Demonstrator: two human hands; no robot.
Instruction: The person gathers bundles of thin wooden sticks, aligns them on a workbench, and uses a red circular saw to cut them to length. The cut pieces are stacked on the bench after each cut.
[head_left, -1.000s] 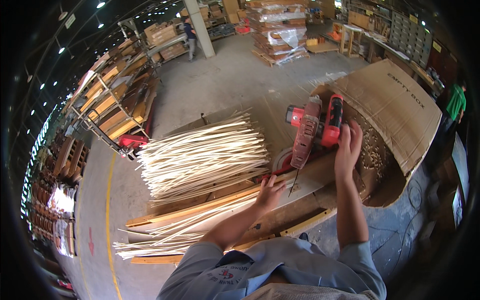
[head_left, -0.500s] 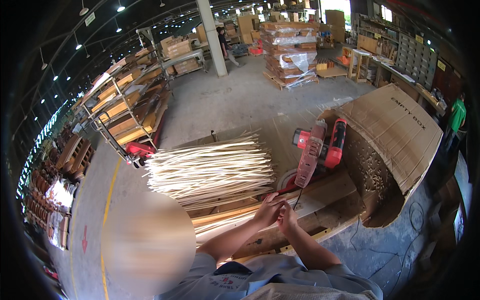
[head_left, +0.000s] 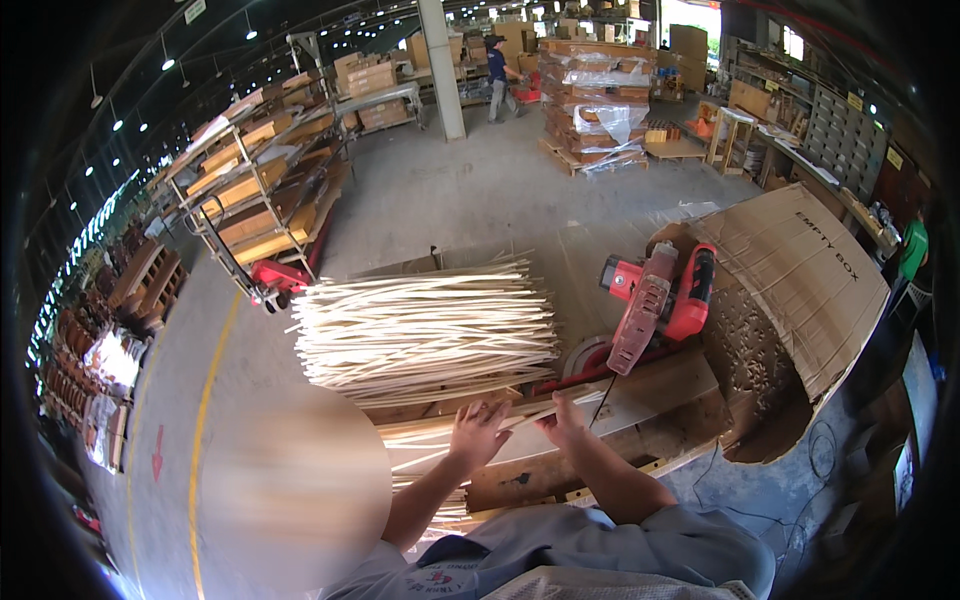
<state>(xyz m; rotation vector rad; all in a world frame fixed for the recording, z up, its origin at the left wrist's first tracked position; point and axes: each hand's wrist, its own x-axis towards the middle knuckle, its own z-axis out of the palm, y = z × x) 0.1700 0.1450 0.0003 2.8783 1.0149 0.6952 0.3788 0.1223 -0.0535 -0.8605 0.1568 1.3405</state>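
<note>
My left hand [head_left: 480, 436] lies with its fingers stretched out over some pale thin wooden sticks, which run along the wooden bench. A little to the right, my right hand [head_left: 565, 422] is closed round the end of a few sticks [head_left: 590, 397], whose tips point to the right beside the saw. The red and black miter saw [head_left: 645, 310] stands just beyond my right hand, its head raised above the sticks. Behind my hands a thick pile of the same sticks [head_left: 425, 325] lies crosswise on the bench. How many sticks my right hand grips is hidden.
A large cardboard box [head_left: 800, 290] lies open on its side right of the saw. A loaded rack cart [head_left: 260, 190] and a red pallet jack [head_left: 275, 278] stand at the left. Farther back are a wrapped pallet stack [head_left: 595, 105], a pillar [head_left: 440, 70] and a walking person [head_left: 497, 75].
My hands were together near the saw; now my left hand has moved left and opened, with my right hand slightly apart from it. The person in the back has walked right.
</note>
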